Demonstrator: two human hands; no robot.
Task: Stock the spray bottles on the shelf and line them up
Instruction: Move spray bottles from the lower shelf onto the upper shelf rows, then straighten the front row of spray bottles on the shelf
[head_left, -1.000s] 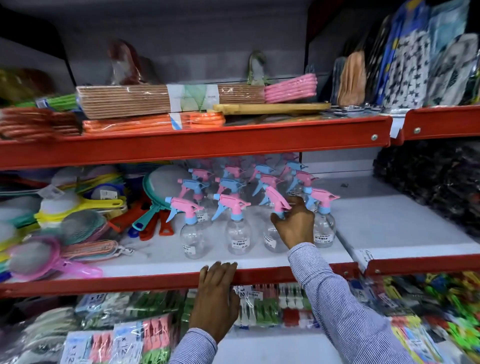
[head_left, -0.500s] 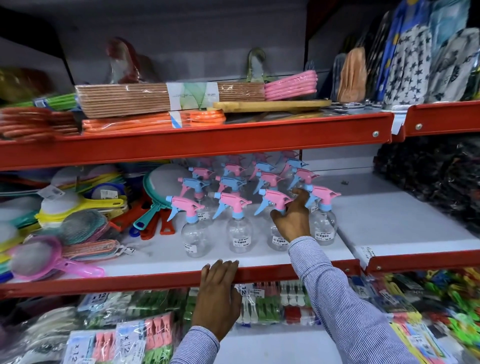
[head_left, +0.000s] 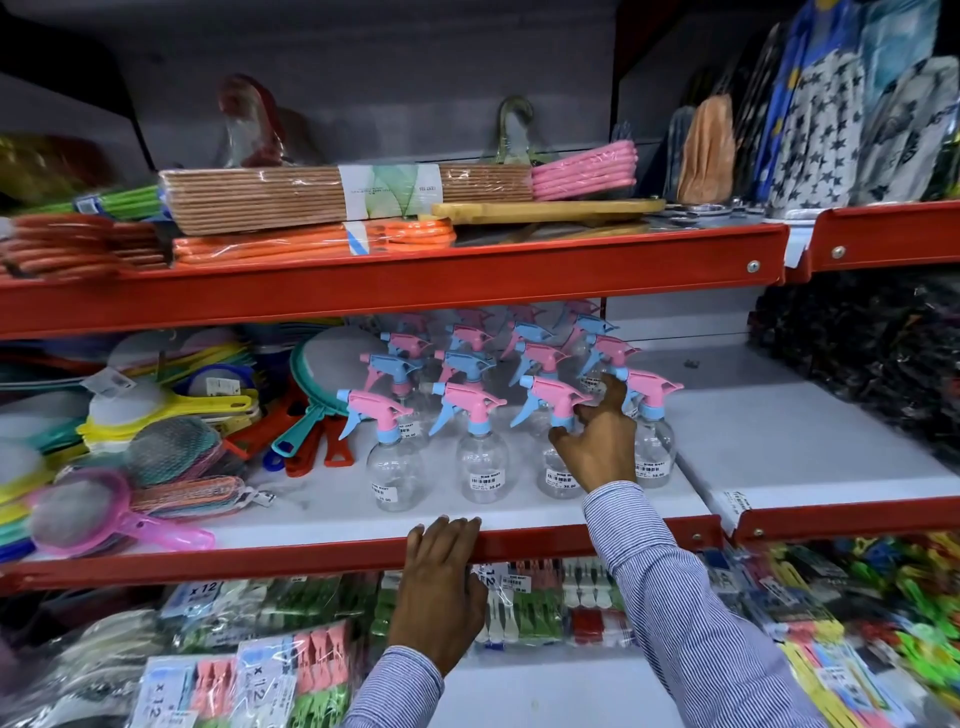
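Red-edged shelf (head_left: 322, 558) carries clear spray bottles (head_left: 483, 457) in rows (pink and blue triggers) at its middle. Left hand (head_left: 441, 587) lies flat, fingers unclenched, over the front lip; right hand (head_left: 597, 447) pinches the third front bottle (head_left: 558, 475) at its neck.

Shop shelving w/ red front rails (head_left: 395, 283); white shelf boards (head_left: 810, 457); grey back panel (head_left: 363, 78) behind; dark upright (head_left: 618, 62) btwn bays; dim light up top.
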